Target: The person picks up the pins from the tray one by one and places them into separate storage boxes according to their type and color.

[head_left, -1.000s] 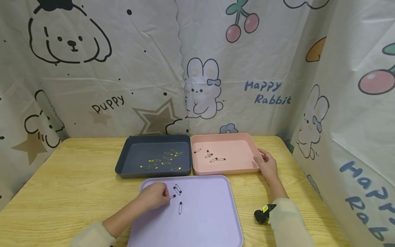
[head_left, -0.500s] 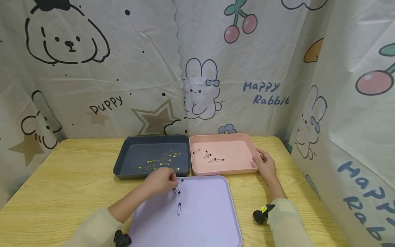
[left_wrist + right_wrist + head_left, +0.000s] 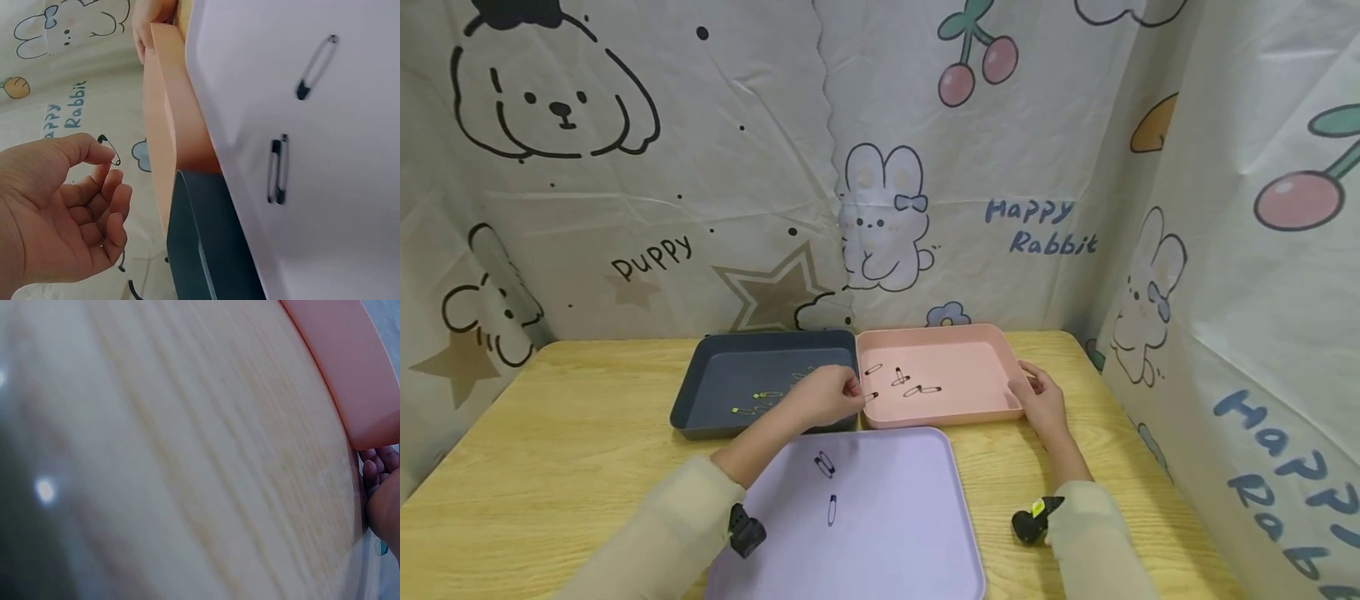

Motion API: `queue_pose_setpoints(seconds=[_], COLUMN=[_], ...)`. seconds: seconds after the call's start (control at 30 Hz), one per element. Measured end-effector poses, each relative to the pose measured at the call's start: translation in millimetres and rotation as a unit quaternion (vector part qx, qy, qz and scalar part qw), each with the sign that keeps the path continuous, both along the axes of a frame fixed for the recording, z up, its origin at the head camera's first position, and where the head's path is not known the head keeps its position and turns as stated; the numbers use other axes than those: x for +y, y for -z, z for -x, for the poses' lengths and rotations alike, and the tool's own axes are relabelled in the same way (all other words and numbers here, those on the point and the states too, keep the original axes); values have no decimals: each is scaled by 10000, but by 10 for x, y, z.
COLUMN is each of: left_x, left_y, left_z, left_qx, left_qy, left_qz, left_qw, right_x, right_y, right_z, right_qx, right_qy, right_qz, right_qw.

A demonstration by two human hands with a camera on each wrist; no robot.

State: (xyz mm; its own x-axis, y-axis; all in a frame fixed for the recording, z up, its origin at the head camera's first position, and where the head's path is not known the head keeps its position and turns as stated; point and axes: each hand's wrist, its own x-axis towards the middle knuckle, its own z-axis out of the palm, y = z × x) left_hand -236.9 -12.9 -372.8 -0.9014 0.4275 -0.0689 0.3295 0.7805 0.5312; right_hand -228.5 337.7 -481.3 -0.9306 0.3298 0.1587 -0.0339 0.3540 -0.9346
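Note:
My left hand (image 3: 826, 395) pinches a black safety pin (image 3: 110, 150) between thumb and index finger, over the seam between the dark grey tray (image 3: 688, 408) and the pink tray (image 3: 966, 367). Its other fingers curl loosely. My right hand (image 3: 1043, 400) grips the pink tray's right wall, thumb at the rim and fingers outside; the right wrist view shows only part of it. Several black safety pins (image 3: 917, 390) lie in the pink tray. Yellow safety pins (image 3: 767, 395) lie in the dark tray, some hidden behind my left hand. Three black safety pins (image 3: 832, 510) rest on the lilac tray (image 3: 895, 533).
The lilac tray lies in front of the two others on a wooden table (image 3: 587, 433). A printed cloth (image 3: 760, 167) hangs behind the table and along its sides. Black wrist cameras (image 3: 747, 531) sit on both sleeves.
My left hand has lifted a black safety pin from the lilac tray and carried it forward and right to the pink tray's left edge. My right hand has stayed at the pink tray.

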Motion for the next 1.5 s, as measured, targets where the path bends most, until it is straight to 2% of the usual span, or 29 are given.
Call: queue_pose_setpoints(seconds=[0.13,0.3,0.47,0.67,0.97,1.23,1.5], left_x=[120,262,396,516,670,794,904], left_y=[-20,-21,-18,0,57,125,191], left_z=[93,224,346,460,560,613,613], left_qx=[-84,-43,-35,172,268,-266,-421], left_qy=[33,113,247,454,132,15,-234], left_qz=[-36,-193,-591,-960,-815,-1090,-1322], left_qw=[10000,9997,9979,9942,9962,9937,9901], right_x=[-7,-10,-1,12,17,16,22], right_y=[2,-7,-32,-14,-19,-14,29], right_z=[9,39,39,61,59,61,71], right_qx=[-90,-499,-530,-570,-602,-617,-598], right_qy=[-7,79,97,98,140,117,151], right_qz=[77,17,28,28,-73,-139,-107], right_qw=[9999,9987,9985,9983,9981,9979,9980])
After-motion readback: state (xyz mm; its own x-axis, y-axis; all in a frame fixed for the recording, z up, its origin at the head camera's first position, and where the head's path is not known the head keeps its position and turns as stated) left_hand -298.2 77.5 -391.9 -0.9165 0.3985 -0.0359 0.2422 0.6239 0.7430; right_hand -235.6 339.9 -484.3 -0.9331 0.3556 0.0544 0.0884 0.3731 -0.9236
